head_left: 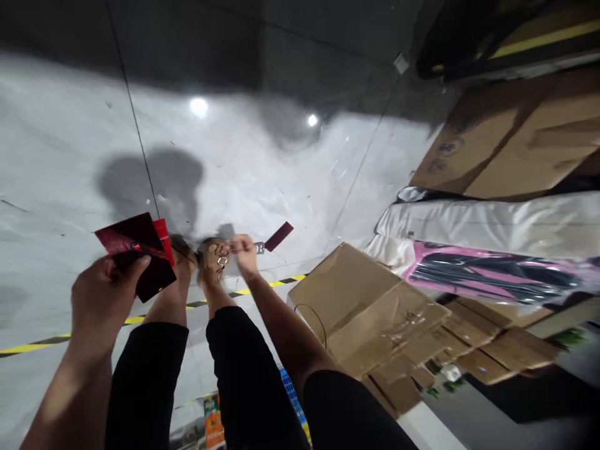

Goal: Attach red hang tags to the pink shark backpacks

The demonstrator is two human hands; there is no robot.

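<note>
Downward, from the head view: pinching a dark card (134, 234) between thumb and fingers of the left hand (99, 303), bright red card (164, 242) behind; curling the right hand (244, 255) beside a dark red tag (279, 236), cannot tell if gripping. Press lightly, avoiding creases.

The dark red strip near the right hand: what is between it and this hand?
In the head view, a small grey piece shows between the right hand and the dark red strip.
</note>
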